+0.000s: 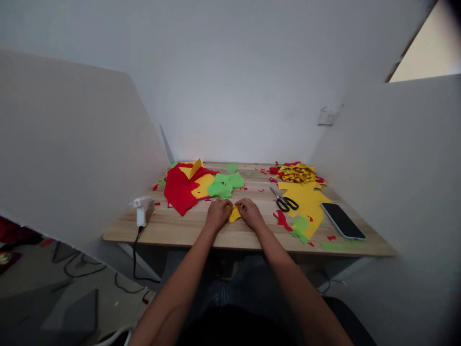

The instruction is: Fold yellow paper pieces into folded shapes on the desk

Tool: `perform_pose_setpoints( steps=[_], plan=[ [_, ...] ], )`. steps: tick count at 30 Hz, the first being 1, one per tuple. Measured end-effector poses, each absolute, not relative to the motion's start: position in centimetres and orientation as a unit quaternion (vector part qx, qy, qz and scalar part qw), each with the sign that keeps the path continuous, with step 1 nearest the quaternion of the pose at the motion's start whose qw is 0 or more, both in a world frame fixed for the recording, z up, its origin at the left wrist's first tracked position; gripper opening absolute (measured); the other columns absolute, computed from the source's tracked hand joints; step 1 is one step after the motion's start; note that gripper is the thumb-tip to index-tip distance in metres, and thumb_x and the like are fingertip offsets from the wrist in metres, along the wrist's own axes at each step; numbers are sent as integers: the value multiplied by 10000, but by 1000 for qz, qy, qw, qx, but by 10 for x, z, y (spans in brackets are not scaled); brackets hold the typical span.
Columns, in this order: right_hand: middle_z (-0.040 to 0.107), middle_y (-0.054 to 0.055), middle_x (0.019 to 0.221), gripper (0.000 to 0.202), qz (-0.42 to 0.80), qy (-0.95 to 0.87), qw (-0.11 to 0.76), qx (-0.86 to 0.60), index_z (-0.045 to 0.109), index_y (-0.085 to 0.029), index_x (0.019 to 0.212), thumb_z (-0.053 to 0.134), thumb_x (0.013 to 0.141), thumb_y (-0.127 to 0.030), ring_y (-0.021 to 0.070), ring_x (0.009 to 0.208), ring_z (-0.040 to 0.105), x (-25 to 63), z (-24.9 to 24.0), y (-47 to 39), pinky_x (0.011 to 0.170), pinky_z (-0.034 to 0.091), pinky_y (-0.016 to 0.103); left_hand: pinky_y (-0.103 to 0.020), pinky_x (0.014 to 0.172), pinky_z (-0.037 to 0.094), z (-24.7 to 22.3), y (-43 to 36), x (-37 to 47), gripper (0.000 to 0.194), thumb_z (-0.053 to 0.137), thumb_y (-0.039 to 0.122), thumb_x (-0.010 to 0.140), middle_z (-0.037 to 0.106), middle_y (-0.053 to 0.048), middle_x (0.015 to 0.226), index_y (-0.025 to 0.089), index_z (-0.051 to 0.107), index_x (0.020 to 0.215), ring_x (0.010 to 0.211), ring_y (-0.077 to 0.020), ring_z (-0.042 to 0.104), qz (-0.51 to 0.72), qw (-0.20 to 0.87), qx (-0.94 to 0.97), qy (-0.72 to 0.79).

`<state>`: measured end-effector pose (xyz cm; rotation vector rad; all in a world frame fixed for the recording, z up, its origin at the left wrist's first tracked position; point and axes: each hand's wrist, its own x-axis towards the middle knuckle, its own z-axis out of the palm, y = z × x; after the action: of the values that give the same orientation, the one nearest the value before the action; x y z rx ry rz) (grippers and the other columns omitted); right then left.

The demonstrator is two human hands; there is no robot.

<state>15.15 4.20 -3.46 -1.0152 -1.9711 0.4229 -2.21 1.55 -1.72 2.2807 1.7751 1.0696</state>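
A small yellow piece lies between my two hands near the table's front edge. My left hand pinches its left side, and my right hand has its fingers closed on the right side. Just beyond my hands are green pieces. Red sheets and yellow ones lie to the left of those. Dark-handled scissors, blades a little apart, rest to the right of my right hand, partly over a large yellow sheet.
A white glue gun with a black cable stands at the table's left end. A phone lies at the right. Folded yellow pieces are heaped at the back right. Partitions flank the wooden table.
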Motion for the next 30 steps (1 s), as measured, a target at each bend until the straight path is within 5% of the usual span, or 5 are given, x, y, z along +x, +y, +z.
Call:
perform_pose_setpoints(
  steps=[18,30],
  plan=[
    [631,32,835,115,204,-785,451,-372,686,-212,875,601,829,-150,184,859,562,152,-34,44,790,441,307,-372,854,369,-16,13,-20,124,659,335,805,657,-46,860,242,719,861,897,-216,567,354,3,760,545],
    [628,57,1050,276,179,-768,483,-381,634,-221,1008,609,752,-122,222,1026,532,153,-29,40,918,416,377,-371,864,368,-12,12,-20,62,644,210,774,691,-28,825,226,703,778,898,-210,575,394,34,751,529]
  ],
)
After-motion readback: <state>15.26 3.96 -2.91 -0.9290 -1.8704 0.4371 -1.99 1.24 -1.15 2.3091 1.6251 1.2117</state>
